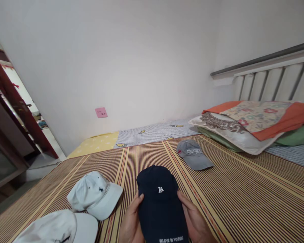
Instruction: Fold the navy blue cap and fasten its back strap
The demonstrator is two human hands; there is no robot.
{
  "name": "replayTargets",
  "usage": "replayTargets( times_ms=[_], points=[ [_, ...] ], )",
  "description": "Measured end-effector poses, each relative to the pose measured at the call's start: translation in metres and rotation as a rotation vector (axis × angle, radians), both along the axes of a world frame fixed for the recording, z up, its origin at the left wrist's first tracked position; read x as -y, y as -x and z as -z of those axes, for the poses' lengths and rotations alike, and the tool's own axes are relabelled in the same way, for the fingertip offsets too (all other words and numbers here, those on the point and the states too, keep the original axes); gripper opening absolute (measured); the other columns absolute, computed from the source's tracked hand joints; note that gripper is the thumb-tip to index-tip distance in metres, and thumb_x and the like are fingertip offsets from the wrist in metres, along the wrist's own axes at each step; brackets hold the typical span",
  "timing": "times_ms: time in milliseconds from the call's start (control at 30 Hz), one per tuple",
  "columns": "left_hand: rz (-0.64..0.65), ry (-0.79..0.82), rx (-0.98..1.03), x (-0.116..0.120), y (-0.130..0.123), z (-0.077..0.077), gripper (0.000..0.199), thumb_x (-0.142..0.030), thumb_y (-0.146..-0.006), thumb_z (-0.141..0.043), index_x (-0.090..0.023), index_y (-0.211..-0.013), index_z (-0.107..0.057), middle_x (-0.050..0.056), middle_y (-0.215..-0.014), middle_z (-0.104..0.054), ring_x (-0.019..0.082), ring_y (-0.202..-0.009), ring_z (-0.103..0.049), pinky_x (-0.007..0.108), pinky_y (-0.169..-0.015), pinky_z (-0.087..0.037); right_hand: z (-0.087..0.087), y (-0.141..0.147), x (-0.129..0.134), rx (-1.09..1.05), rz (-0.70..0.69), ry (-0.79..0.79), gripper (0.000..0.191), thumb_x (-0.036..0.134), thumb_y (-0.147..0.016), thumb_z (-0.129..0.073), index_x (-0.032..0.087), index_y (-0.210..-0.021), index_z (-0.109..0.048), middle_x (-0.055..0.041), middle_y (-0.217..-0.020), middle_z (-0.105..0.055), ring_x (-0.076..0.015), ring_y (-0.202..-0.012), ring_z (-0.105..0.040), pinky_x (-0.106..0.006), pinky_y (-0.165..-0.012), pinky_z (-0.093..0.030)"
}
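Mostly visible, the navy cap (160,202) hides the fingers beneath it; the frame's bottom edge cuts both wrists. Its brim points toward the wearer, long axis running near to far. Left hand (132,217) and right hand (194,217) grip its sides, thumbs on top, above the striped mat (233,199).

The person's bare, ungloved left hand (131,221) and bare, ungloved right hand (197,221) show as far as the lower edge of the view. The left thumb (138,201) and the right thumb (184,199) both have rounded tips and widen into a fuller, fleshy base. Most of the other fingers are hidden, and fine detail of the nails is too small to tell.
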State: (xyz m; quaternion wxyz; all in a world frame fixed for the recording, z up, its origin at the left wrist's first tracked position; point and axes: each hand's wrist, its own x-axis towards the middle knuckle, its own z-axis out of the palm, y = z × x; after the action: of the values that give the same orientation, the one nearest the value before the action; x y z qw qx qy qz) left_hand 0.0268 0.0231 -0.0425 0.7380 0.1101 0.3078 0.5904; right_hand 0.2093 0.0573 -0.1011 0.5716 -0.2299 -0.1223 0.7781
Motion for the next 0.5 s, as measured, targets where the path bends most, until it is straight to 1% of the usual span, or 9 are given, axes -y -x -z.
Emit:
replayTargets(
  times_ms=[67, 167, 233, 333, 433, 500],
  points=[
    [-0.057, -0.041, -0.070, 0.0010, 0.0034, -0.0029, 0.032, -0.010, -0.087, -0.073, -0.018, -0.117, -0.078, 0.011, -0.125, -0.078, 0.032, -0.128, -0.067, 0.049, -0.121, -0.042, 0.0015, -0.0015, -0.0024, -0.018, -0.016, -0.049, 0.042, 0.035, -0.066, -0.094, 0.023, -0.104, -0.083, -0.0063, -0.117, -0.082, -0.0308, -0.124, -0.070, -0.047, -0.121, -0.039],
    [-0.110, -0.082, -0.183, 0.0008, 0.0071, -0.0031, 0.030, -0.009, -0.081, -0.077, -0.017, -0.110, -0.079, 0.011, -0.121, -0.080, 0.031, -0.125, -0.069, 0.047, -0.120, -0.044, 0.0023, -0.0035, -0.0048, -0.037, -0.033, -0.117, 0.038, 0.031, -0.067, -0.088, 0.022, -0.104, -0.083, -0.0087, -0.119, -0.082, -0.0341, -0.123, -0.070, -0.053, -0.122, -0.034],
    [-0.141, -0.087, -0.238, 0.0000, 0.0077, -0.0023, 0.027, -0.010, -0.079, -0.078, -0.016, -0.105, -0.079, 0.012, -0.119, -0.081, 0.031, -0.123, -0.070, 0.047, -0.120, -0.045, 0.0033, -0.0044, -0.0059, -0.025, 0.002, -0.109, 0.038, 0.028, -0.064, -0.087, 0.023, -0.101, -0.084, -0.0088, -0.117, -0.082, -0.0329, -0.119, -0.071, -0.052, -0.124, -0.030],
    [-0.177, -0.072, -0.287, -0.0009, 0.0071, -0.0010, 0.026, -0.010, -0.080, -0.076, -0.016, -0.105, -0.079, 0.012, -0.119, -0.081, 0.031, -0.121, -0.072, 0.048, -0.119, -0.045, 0.0062, -0.0050, -0.0074, -0.006, 0.030, -0.087, 0.041, 0.027, -0.062, -0.087, 0.023, -0.103, -0.084, -0.0088, -0.117, -0.082, -0.0307, -0.118, -0.071, -0.049, -0.125, -0.028],
    [-0.220, -0.041, -0.287, -0.0015, 0.0068, 0.0004, 0.024, -0.012, -0.081, -0.078, -0.017, -0.105, -0.078, 0.011, -0.118, -0.081, 0.029, -0.121, -0.072, 0.047, -0.120, -0.044, 0.0078, -0.0060, -0.0081, 0.016, 0.046, -0.107, 0.042, 0.027, -0.063, -0.089, 0.022, -0.105, -0.083, -0.0096, -0.119, -0.081, -0.0311, -0.123, -0.069, -0.050, -0.125, -0.029],
    [-0.218, -0.038, -0.267, -0.0021, 0.0067, 0.0012, 0.024, -0.015, -0.082, -0.080, -0.018, -0.106, -0.078, 0.010, -0.119, -0.081, 0.029, -0.123, -0.071, 0.048, -0.120, -0.044, 0.0062, -0.0072, -0.0077, 0.041, 0.065, -0.119, 0.042, 0.028, -0.064, -0.091, 0.021, -0.105, -0.083, -0.0103, -0.120, -0.081, -0.0307, -0.124, -0.069, -0.049, -0.125, -0.028]
  ],
)
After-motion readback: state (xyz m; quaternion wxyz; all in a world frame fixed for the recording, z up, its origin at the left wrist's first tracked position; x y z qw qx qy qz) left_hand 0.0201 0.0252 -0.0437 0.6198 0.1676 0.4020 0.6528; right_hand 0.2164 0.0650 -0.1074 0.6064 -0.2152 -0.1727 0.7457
